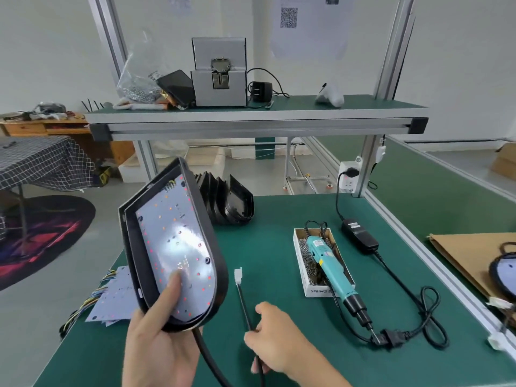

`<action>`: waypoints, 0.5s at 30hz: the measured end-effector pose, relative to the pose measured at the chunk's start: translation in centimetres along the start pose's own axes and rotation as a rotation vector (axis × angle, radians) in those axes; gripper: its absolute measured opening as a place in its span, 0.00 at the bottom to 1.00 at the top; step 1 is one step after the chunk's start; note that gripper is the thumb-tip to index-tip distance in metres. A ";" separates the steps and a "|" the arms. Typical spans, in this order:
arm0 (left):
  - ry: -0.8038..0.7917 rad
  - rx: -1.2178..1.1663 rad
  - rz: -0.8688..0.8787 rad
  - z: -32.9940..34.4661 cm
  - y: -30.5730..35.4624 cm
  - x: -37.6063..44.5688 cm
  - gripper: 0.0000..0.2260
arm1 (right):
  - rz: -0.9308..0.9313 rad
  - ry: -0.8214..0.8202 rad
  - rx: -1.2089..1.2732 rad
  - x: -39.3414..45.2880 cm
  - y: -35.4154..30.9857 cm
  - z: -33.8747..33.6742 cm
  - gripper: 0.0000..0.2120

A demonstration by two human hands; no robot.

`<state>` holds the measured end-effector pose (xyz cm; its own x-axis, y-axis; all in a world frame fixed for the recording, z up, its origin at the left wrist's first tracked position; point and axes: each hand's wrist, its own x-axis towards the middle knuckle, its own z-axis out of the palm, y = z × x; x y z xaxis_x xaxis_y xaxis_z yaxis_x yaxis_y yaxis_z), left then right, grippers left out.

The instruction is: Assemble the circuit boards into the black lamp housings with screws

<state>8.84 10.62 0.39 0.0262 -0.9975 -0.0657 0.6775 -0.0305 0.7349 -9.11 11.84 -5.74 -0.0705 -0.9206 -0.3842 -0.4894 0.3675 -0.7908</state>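
My left hand (159, 347) grips the lower end of a black lamp housing (215, 275), tilted up above the green table. A white circuit board (173, 241) lies inside it, with my thumb pressing on its lower part. My right hand (276, 339) pinches the housing's black cable (244, 305), whose white connector (238, 275) points away from me. A teal electric screwdriver (332, 269) rests across a cardboard box of screws (307, 263) to the right.
Several empty black housings (229, 202) are stacked behind. Loose circuit boards (114, 300) with coloured wires lie at the table's left edge. A power adapter (360, 236) and its looped cord sit right. A cardboard sheet (469, 255) bears a finished lamp (502, 277). The shelf (251, 115) overhead holds a screw feeder (219, 74).
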 end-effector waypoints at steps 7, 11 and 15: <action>-0.543 0.767 -0.070 -0.8 3.8 0.3 0.18 | -0.319 0.137 -0.198 -2.6 -1.2 -7.5 0.09; -0.697 1.156 -0.021 0.3 4.5 0.2 0.17 | -0.286 -0.006 -0.320 -5.1 -2.4 -12.3 0.06; -0.741 0.988 -0.088 1.2 3.8 0.0 0.23 | -0.294 -0.076 -0.079 -6.1 -2.9 -14.2 0.04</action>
<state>10.56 10.43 3.95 -0.6312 -0.7753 0.0210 -0.1975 0.1869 0.9623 -19.55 14.47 5.66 0.1479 -0.9723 -0.1812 -0.5452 0.0728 -0.8352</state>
